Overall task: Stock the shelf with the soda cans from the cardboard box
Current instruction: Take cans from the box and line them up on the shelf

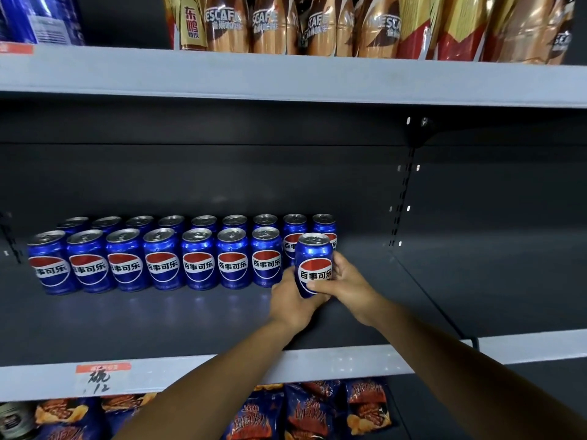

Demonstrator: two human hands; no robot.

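both hands, left (293, 300) and right (344, 281), wrap curled fingers round one can (314, 265), upright at the right end of the near row (152, 262), label facing out, probably to square it with the line. it sits in front of the far row (203, 222) on the shelf (197, 369). bare shelf lies to the right, nothing blocks it, and the box is out of view.

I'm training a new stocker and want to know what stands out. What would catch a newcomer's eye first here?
First, the blue soda can held between the left hand and right hand at the right end of the front row. Next, the two neat rows of cans on the dark middle shelf. Gold coffee bottles line the shelf above.
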